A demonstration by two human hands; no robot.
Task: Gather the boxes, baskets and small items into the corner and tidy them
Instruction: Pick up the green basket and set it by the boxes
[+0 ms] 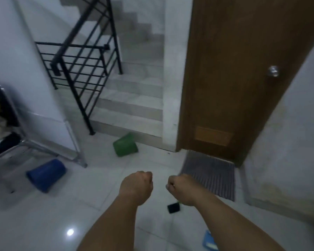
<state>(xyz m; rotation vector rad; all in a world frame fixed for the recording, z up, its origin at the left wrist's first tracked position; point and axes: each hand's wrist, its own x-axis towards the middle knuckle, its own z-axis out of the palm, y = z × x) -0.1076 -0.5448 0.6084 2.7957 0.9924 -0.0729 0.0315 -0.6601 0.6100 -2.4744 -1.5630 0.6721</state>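
Two bare hands reach forward over the pale tiled floor (pixel 101 178), side by side and apart. Left hand (pixel 136 185) — fingers curled into a loose fist, nothing seen in it. Right hand (pixel 182 189) — fingers also curled under; whether they hold anything cannot be told. Landmark: the staircase (pixel 134 105). A green basket (pixel 125 144) lies tipped at the foot of its lowest step, just beside the black railing (pixel 80 69) post. A blue basket (pixel 46 175) lies on its side well to the left of the stairs, near a metal rack (pixel 16 134). A small black item (pixel 173 208) lies on the floor below the right wrist. A grey doormat (pixel 210 176) lies before the brown door (pixel 243 69), right of the stairs.
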